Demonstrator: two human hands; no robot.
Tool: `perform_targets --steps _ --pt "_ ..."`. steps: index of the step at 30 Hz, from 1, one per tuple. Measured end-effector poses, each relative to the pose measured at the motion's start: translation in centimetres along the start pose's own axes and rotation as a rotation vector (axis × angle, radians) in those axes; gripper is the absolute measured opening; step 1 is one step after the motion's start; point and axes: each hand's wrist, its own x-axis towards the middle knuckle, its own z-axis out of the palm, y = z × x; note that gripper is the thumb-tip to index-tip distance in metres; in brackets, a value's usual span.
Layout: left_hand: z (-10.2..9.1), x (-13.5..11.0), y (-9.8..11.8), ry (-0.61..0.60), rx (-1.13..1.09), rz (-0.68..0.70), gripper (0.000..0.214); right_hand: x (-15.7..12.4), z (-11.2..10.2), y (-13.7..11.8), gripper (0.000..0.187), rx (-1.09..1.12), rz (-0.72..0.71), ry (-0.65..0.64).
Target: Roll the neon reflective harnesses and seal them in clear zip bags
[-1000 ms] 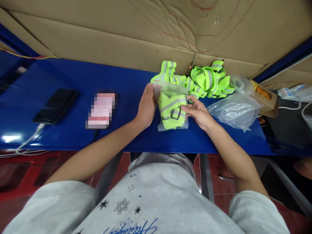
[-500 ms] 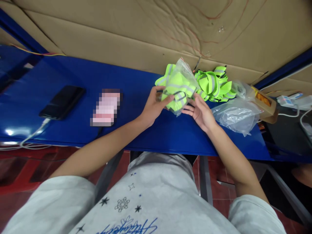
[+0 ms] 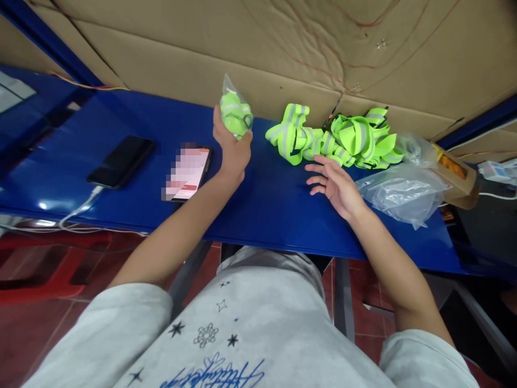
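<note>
While brown cardboard (image 3: 194,35) is lining the back, a blue table (image 3: 274,213) is spanning the view in front of it. Neon strap pile (image 3: 359,137) is sprawling along the table's rear, right of centre, grey bands showing. Clear plastic bags (image 3: 404,188) are lying crumpled just right of it; brown carton (image 3: 456,175) is sitting beside them. Right hand (image 3: 338,187) is hovering just in front of the pile, fingers released and spread. Left hand (image 3: 234,153) is reaching toward the cardboard, fingers and thumb grasping the bagged strap (image 3: 235,114) near the table's back edge, left of the pile. Black phone (image 3: 121,161) is lying at left, white cable (image 3: 84,205) plugging into it; lit phone (image 3: 196,168) is lying between it and the left hand. Dark buckle (image 3: 247,122) is showing through the bag.
</note>
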Motion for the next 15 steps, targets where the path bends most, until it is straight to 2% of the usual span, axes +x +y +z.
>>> perform_targets --steps 2,4,7,9,11,13,15 --pt "-0.5 -0.2 1.2 0.030 0.112 0.148 0.111 0.0 0.0 0.0 0.054 -0.026 0.002 0.009" --pt "-1.0 -0.4 2.4 0.060 0.240 0.345 0.103 0.1 -0.1 0.1 0.054 -0.085 -0.051 0.059" --pt "-1.2 -0.9 3.0 0.039 0.357 0.603 0.084 0.3 -0.4 0.4 0.049 -0.247 -0.288 0.236" --pt "-0.5 -2.0 2.6 -0.128 0.364 0.645 0.065 0.3 -0.6 0.7 0.042 -0.373 -0.427 0.320" --pt "0.5 -3.7 2.1 -0.406 0.386 0.629 0.044 0.2 -0.7 1.1 0.035 -0.559 -0.471 0.300" --pt "1.4 -5.7 1.8 -0.716 0.460 0.630 0.031 0.1 -0.6 1.5 0.030 -0.843 -0.462 0.168" --pt "2.1 -7.3 1.7 -0.938 0.550 0.628 0.025 -0.1 -0.5 1.8 0.027 -1.117 -0.440 -0.005"
